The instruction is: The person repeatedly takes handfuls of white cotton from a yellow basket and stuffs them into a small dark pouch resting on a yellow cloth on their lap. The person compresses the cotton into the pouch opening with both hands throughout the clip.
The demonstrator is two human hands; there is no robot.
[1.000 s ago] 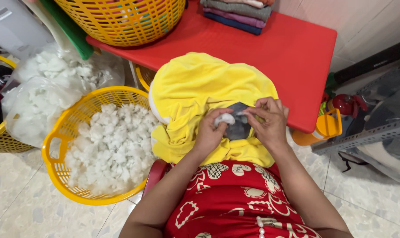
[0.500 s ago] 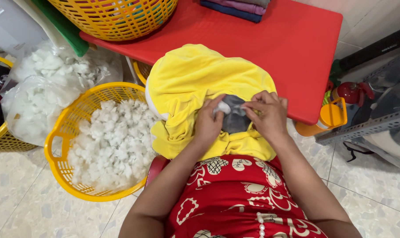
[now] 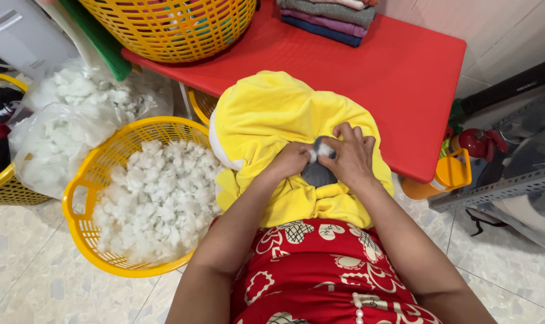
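Landmark: the red table (image 3: 356,78), its near edge just above the person's lap.
Yellow plush cover (image 3: 272,120): a soft yellow fabric shell, draped from the near edge of the red table down onto the lap, with a grey opening (image 3: 317,174) near its middle.
White stuffing tuft (image 3: 321,150): a small wad at the grey opening, pinched between both hands, in front of the red table's near edge.
Left hand (image 3: 293,161): fingers curled narrow, closed on the white stuffing tuft and pressing on the plush cover.
Right hand (image 3: 350,156): fingers bent and spread over the plush cover, fingertips meeting the left hand at the tuft; it grips the fabric around the opening.
Yellow basket of stuffing (image 3: 92,180): on the floor to the left of the red table, heaped with loose white fibre fill, just beside the plush cover.
Clear bag of stuffing (image 3: 62,120): on the floor left of the red table, behind the yellow basket.
Woven yellow basket (image 3: 176,30): on the far left part of the red table.
Folded cloths (image 3: 332,15): a stack at the far edge of the red table.
Orange holder (image 3: 449,174): on the floor, right of the red table.
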